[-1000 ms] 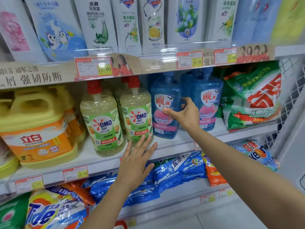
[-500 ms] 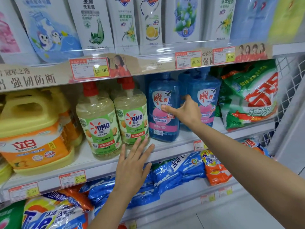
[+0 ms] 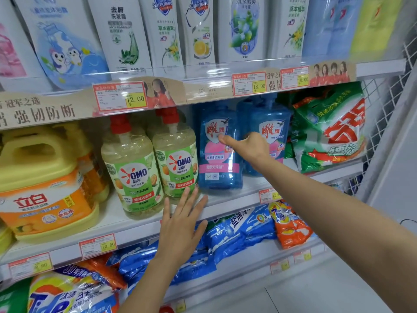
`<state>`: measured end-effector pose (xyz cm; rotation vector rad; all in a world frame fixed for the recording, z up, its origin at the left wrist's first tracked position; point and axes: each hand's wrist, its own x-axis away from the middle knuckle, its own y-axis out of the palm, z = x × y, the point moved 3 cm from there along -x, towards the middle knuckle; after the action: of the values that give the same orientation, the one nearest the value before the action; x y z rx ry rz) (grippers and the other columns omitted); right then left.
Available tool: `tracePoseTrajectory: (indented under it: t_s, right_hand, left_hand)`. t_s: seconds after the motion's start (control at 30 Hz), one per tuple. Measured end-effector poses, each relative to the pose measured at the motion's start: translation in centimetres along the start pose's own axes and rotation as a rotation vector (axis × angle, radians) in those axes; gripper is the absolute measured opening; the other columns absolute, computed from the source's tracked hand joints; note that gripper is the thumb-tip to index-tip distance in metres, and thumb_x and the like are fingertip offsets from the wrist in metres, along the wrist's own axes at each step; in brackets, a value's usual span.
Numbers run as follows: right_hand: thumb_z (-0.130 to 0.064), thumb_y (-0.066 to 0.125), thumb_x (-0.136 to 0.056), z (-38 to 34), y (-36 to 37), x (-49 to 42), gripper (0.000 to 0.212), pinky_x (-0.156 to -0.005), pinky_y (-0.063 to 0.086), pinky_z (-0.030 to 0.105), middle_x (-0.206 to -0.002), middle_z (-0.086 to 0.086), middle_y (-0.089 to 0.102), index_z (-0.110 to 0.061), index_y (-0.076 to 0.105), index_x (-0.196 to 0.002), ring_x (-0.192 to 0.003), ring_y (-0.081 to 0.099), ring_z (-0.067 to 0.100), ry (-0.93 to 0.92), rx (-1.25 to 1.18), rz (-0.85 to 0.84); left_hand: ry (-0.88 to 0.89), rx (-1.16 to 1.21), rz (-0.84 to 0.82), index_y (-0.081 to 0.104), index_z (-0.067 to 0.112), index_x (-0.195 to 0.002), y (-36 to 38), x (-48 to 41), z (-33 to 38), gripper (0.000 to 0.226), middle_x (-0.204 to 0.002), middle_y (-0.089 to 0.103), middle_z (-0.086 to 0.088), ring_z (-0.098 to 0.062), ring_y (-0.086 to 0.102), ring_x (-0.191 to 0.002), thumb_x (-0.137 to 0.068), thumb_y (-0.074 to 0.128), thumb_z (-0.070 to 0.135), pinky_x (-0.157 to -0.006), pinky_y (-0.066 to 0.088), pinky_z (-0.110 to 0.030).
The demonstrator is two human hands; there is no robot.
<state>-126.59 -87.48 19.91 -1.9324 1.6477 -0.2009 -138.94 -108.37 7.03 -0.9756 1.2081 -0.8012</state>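
**A:** Where is the right hand sitting?

**B:** It is gripping the blue bottle. The thumb is lying across the pink-and-red label. The fingers are curling round the bottle's right side and disappearing into the narrow gap before the second blue bottle. The gripped bottle is standing upright on the middle shelf, set back from its front edge.

**A:** Any room around those fingers?

**B:** Little. The second blue bottle is crowding them on the far side, and a green detergent bag is leaning just beyond it. Above the knuckles the upper shelf is hanging low, close over the bottle caps. On the wrist side, toward the person, the way is lying open.

**A:** And the left hand?

**B:** It is hovering flat, fingers straight and spread, holding nothing. Its fingertips are reaching over the middle shelf's front edge, just below the OMO bottle. I cannot tell whether they are touching it. The other OMO bottle is standing left of the fingertips, with a yellow jug further left.

**A:** What writing is showing?

**B:** "OMO" is showing in blue letters with a red splash, on green labels. A 12.00 tag is hanging above the left fingertips. An 18.00 tag is hanging above the right knuckles, and a 10.00 tag is sitting left of the left wrist. "Safeguard" is showing on the white bottles overhead, and "Tide" on a bag below the left forearm.
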Motion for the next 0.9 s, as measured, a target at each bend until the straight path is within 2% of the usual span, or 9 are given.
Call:
tracePoseTrajectory:
  t_s: [0.1, 0.2, 0.27, 0.33, 0.43, 0.5, 0.6, 0.77, 0.9]
  right_hand:
    - [-0.076, 0.072, -0.064, -0.2, -0.2, 0.7, 0.084, -0.073, 0.055, 0.047, -0.085, 0.017, 0.07, 0.002, 0.069, -0.096, -0.081, 0.067, 0.031, -0.032, -0.046, 0.031]
    - [-0.074, 0.075, -0.063, -0.2, -0.7, 1.2, 0.065, -0.057, 0.038, 0.04, -0.05, 0.0, 0.043, -0.017, 0.046, -0.056, -0.052, 0.045, 0.02, -0.019, -0.112, 0.008]
    - [-0.07, 0.078, -0.064, 0.3, -0.9, 1.9, 0.064, -0.058, 0.039, 0.043, -0.049, -0.001, 0.048, -0.018, 0.042, -0.054, -0.052, 0.05, 0.021, 0.034, -0.213, -0.044]
    - [-0.065, 0.08, -0.065, 1.2, -1.0, 3.0, 0.059, -0.061, 0.044, 0.042, -0.06, 0.006, 0.061, -0.016, 0.049, -0.057, -0.065, 0.063, 0.025, 0.086, -0.31, -0.082]
    - [-0.064, 0.081, -0.064, 2.2, -1.2, 4.9, 0.06, -0.062, 0.04, 0.039, -0.056, 0.002, 0.054, -0.019, 0.043, -0.053, -0.061, 0.055, 0.023, 0.089, -0.346, -0.091]
    - [-0.064, 0.081, -0.065, 2.8, -1.2, 6.3, 0.059, -0.061, 0.04, 0.039, -0.046, -0.006, 0.051, -0.018, 0.046, -0.049, -0.053, 0.052, 0.019, 0.089, -0.327, -0.089]
    - [-0.064, 0.079, -0.066, 3.7, -1.2, 8.8, 0.065, -0.066, 0.046, 0.042, -0.067, 0.012, 0.066, -0.001, 0.064, -0.068, -0.065, 0.06, 0.023, 0.104, -0.332, -0.104]
    - [-0.064, 0.079, -0.067, 4.4, -1.4, 12.3, 0.063, -0.085, 0.057, 0.048, -0.091, 0.006, 0.075, -0.007, 0.072, -0.093, -0.088, 0.072, 0.026, 0.097, -0.314, -0.089]
    - [-0.071, 0.071, -0.07, 4.2, -1.9, 15.0, 0.065, -0.075, 0.06, 0.041, -0.085, 0.001, 0.075, -0.014, 0.073, -0.1, -0.078, 0.071, 0.018, 0.051, -0.24, -0.072]
  left_hand:
    - [0.007, 0.172, 0.021, 0.003, 0.032, -0.155, -0.4, 0.0, 0.2, 0.062, -0.16, -0.012, 0.02, 0.003, -0.023, -0.144, -0.102, 0.029, 0.05, -0.118, -0.02, -0.037]
    - [-0.046, 0.469, 0.083, 0.016, 0.025, -0.155, -1.5, 0.1, 1.2, 0.064, -0.159, 0.005, 0.02, 0.004, -0.005, -0.147, -0.098, 0.032, 0.051, -0.122, -0.001, -0.031]
    - [-0.153, 0.664, 0.14, 0.031, 0.027, -0.147, -2.3, 0.3, 1.8, 0.061, -0.152, 0.026, 0.018, -0.007, 0.02, -0.145, -0.093, 0.035, 0.055, -0.12, 0.021, -0.036]
    - [-0.275, 0.877, 0.172, 0.04, 0.032, -0.134, -3.1, 0.3, 2.3, 0.052, -0.134, 0.045, 0.017, -0.009, 0.045, -0.127, -0.09, 0.04, 0.059, -0.104, 0.043, -0.039]
    - [-0.376, 1.175, 0.169, 0.049, 0.04, -0.12, -3.9, 0.2, 3.2, 0.045, -0.117, 0.061, 0.024, 0.01, 0.057, -0.107, -0.083, 0.045, 0.065, -0.086, 0.045, -0.022]
    - [-0.43, 1.308, 0.129, 0.052, 0.04, -0.115, -4.0, 0.2, 3.6, 0.047, -0.11, 0.065, 0.023, 0.008, 0.061, -0.099, -0.076, 0.052, 0.068, -0.08, 0.046, -0.021]
    - [-0.533, 1.456, 0.079, 0.054, 0.036, -0.111, -3.5, 0.9, 4.0, 0.055, -0.104, 0.072, 0.009, -0.009, 0.068, -0.096, -0.065, 0.067, 0.065, -0.08, 0.054, -0.033]
    - [-0.629, 1.701, -0.105, 0.056, 0.041, -0.123, -2.3, 3.5, 5.1, 0.066, -0.119, 0.069, 0.005, -0.019, 0.07, -0.102, -0.062, 0.079, 0.051, -0.084, 0.059, -0.047]
    - [-0.637, 1.786, 0.002, 0.056, 0.03, -0.128, -2.4, 5.5, 5.6, 0.073, -0.118, 0.069, -0.002, -0.022, 0.072, -0.097, -0.061, 0.082, 0.042, -0.07, 0.061, -0.039]
